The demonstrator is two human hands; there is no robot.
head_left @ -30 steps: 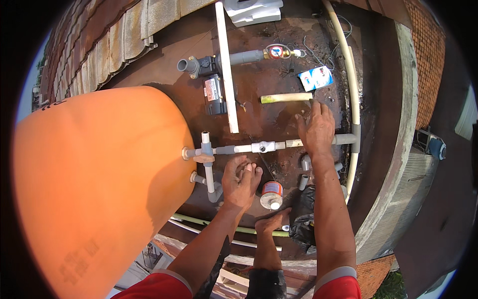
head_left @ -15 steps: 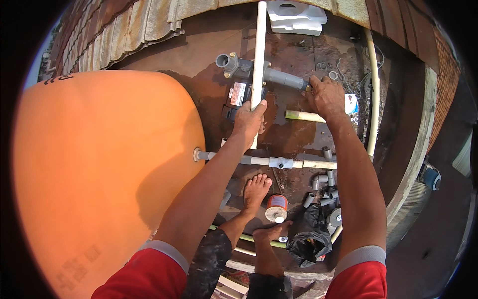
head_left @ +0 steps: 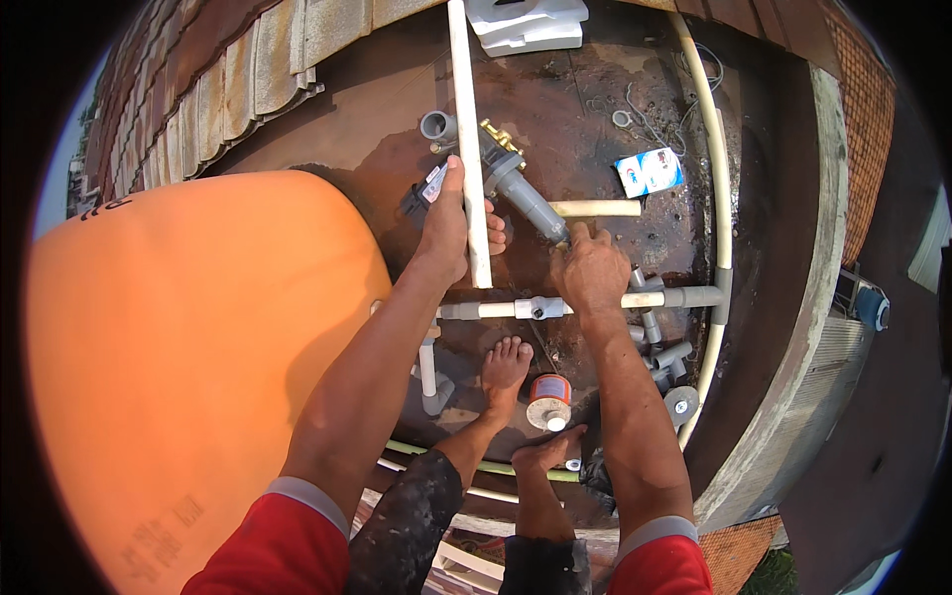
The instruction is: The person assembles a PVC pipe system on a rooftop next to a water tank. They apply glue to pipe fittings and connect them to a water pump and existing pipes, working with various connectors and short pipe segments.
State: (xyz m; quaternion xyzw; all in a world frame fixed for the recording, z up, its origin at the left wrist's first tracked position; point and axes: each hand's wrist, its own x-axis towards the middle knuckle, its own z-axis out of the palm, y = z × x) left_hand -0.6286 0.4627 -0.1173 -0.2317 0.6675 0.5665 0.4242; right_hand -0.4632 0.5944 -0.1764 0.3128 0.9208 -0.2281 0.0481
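Feet: my bare foot (head_left: 506, 365) is planted on the wet rooftop floor (head_left: 595, 109), beside a small orange-lidded can (head_left: 548, 400); I'd keep my weight steady here, since the surface looks slick.
Orange tank: the big orange tank (head_left: 198, 377) fills my left side, so I have little room to swing anything that way.
Horizontal run: a white and grey pipe line (head_left: 516, 309) crosses just beyond my toes, with loose grey fittings (head_left: 662, 347) near its right end.
Right hand: my right hand (head_left: 592, 273) is closed, knuckles up, at the lower end of the grey valve assembly (head_left: 521, 193); whether the fingers truly pinch it I cannot tell.
Left hand: my left hand (head_left: 451, 223) wraps the long white pipe (head_left: 468, 139), fingers clenched round it near its lower end, thumb along the side.
Doing it well: I judge the pipe should be held close to its end, kept straight, and steadied by both hands.
Farther off: a short cream pipe piece (head_left: 595, 208), a blue-and-white packet (head_left: 650, 171), a white foam block (head_left: 526, 22).
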